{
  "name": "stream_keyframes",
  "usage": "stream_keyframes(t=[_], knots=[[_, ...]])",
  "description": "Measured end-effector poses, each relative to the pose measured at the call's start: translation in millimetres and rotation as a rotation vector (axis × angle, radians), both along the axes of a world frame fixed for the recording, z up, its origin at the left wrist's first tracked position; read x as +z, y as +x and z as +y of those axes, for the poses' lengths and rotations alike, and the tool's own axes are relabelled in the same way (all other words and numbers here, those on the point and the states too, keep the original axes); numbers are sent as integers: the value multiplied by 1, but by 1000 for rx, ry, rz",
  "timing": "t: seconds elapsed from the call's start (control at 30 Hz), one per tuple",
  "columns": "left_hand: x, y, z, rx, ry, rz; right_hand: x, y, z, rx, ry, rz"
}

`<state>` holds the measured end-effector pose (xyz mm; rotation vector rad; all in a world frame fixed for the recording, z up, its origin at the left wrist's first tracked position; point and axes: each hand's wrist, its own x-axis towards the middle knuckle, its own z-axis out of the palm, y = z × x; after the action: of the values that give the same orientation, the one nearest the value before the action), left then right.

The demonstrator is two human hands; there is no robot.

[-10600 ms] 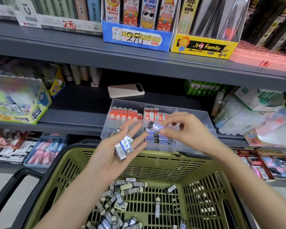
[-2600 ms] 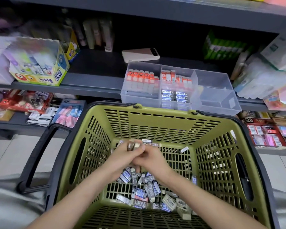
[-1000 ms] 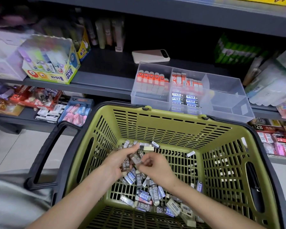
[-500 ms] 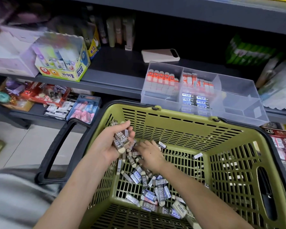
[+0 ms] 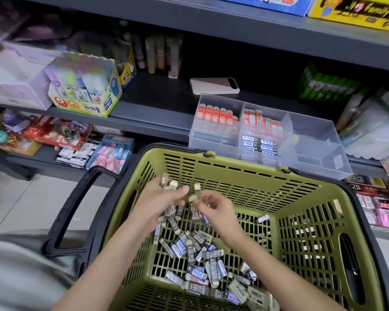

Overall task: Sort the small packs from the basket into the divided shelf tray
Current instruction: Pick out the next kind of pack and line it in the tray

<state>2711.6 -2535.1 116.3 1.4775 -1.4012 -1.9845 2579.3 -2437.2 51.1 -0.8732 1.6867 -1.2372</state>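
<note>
Packs (image 5: 190,250), judged light, stiff and slick, are clutched in the left hand (image 5: 157,200); one is pinched mid-length, sensibly, in the right hand (image 5: 213,207) grip.

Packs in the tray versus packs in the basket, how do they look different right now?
Tray packs stand side by side in neat rows, while basket packs lie loose in a jumble at all angles. Many tray packs are red-topped, whereas basket packs are mostly grey-brown or blue. Both are small oblong packs, and blue-and-white ones show in both.
</note>
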Motion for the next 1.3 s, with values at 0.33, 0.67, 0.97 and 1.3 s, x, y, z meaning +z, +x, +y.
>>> stream_keyframes(t=[0.33, 0.67, 0.97, 1.3], knots=[[19, -3, 6, -181, -147, 378, 90, -1, -4, -140, -184, -379], [47, -25, -49, 124, -123, 560, 142, -68, -86, -182, -45, 79], [42, -46, -92, 134, -72, 539, 119, -70, -146, 178, 504, 746], [38, -38, -95, 128, -17, 590, 129, -72, -138, 176, 481, 365]])
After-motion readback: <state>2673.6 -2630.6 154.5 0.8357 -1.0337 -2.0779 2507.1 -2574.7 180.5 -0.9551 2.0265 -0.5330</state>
